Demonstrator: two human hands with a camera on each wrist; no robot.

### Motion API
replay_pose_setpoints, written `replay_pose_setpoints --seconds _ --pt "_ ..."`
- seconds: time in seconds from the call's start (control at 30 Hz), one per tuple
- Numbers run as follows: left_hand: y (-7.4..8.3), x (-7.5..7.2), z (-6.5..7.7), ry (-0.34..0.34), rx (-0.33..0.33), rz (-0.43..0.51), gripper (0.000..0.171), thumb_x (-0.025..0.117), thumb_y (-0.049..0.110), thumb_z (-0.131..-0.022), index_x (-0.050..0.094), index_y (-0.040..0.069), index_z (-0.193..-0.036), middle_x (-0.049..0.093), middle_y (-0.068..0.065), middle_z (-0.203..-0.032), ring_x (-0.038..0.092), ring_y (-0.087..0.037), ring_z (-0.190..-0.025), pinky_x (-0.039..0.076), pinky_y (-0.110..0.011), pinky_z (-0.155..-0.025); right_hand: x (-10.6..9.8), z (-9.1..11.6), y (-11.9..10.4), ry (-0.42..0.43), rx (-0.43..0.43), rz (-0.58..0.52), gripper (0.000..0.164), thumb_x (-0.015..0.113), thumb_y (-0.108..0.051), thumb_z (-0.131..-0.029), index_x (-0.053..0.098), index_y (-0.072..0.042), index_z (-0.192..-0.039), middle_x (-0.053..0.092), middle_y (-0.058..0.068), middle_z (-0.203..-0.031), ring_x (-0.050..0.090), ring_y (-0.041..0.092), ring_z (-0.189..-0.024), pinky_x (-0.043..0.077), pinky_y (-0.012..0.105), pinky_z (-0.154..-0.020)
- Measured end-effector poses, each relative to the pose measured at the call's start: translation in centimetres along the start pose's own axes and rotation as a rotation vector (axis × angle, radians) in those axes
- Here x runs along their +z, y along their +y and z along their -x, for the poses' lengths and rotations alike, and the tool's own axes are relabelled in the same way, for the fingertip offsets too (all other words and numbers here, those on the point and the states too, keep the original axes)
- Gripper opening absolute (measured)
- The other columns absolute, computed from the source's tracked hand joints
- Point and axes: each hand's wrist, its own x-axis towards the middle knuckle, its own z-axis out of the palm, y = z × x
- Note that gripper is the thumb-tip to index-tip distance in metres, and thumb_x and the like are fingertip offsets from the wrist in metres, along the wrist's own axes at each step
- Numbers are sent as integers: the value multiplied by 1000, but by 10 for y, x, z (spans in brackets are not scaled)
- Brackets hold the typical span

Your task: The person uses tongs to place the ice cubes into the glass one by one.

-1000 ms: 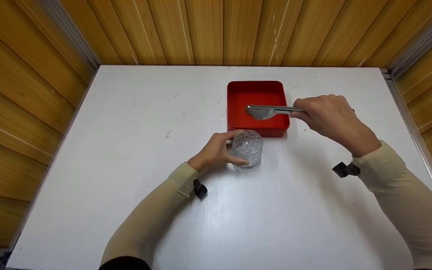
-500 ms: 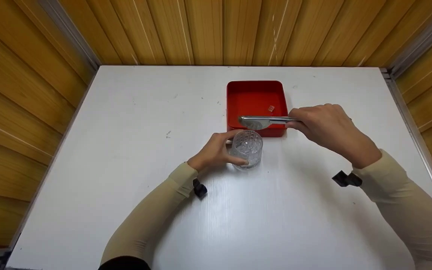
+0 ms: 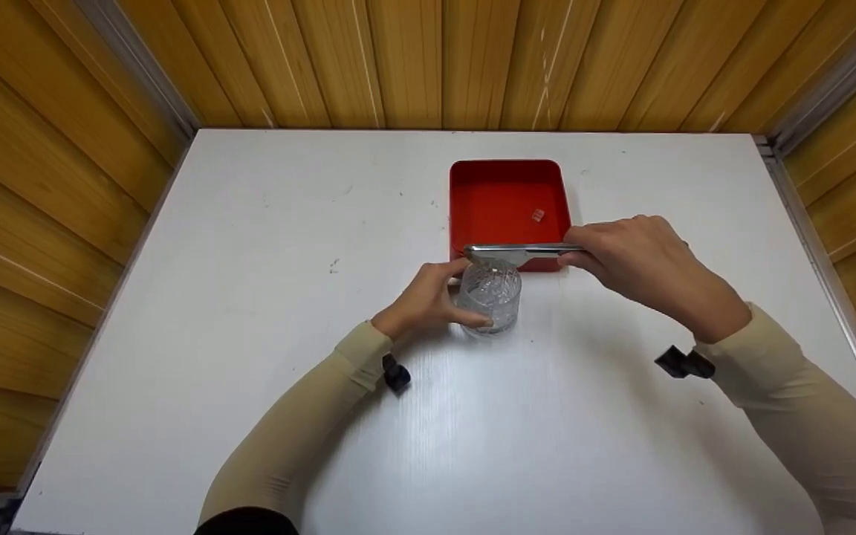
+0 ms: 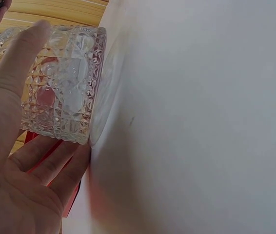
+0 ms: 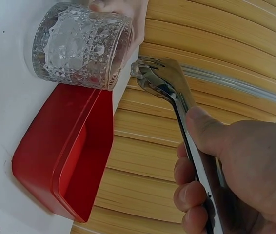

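My left hand (image 3: 422, 303) holds a clear cut-glass tumbler (image 3: 493, 306) upright on the white table, thumb on the near side and fingers on the far side. Through its wall in the left wrist view, clear lumps like ice cubes (image 4: 72, 95) show inside. My right hand (image 3: 640, 267) grips a pair of metal tongs (image 3: 521, 251), their tips level with the tumbler's mouth. One tip is fork-shaped. In the right wrist view, a small clear cube (image 5: 136, 70) is between the tips. One clear cube (image 3: 538, 215) lies in the red square box (image 3: 495, 195) behind the tumbler.
The white table (image 3: 250, 245) carries small dark specks. Wood-panelled walls (image 3: 472, 67) stand behind it and at both sides, with metal corner posts (image 3: 147, 67). The box's front wall stands just behind the tumbler.
My right hand has brought the tongs from over the red box toward me and left, to the tumbler's mouth. The cube in the box has come into view. My left hand stays still.
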Motion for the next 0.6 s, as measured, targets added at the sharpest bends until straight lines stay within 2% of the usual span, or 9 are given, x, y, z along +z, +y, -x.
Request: replay_pose_setpoints --seconds 0.3,0.6 --pt "0 0 1 8 5 -9 74 97 28 -70 65 6 -132 73 -1 -120 67 -11 -111 52 -21 -98 5 0 0 54 -54 -30 15 80 -17 -91 66 -14 -89 69 -6 -73 40 10 -50 28 25 -43" --pt "-1 0 1 11 -5 -23 75 97 30 -69 65 5 -132 73 -2 -120 67 -13 -113 51 -22 -99 7 -2 -2 31 -44 -27 16 80 -18 -90 65 -13 -88 68 -4 -72 40 11 -51 29 25 -44"
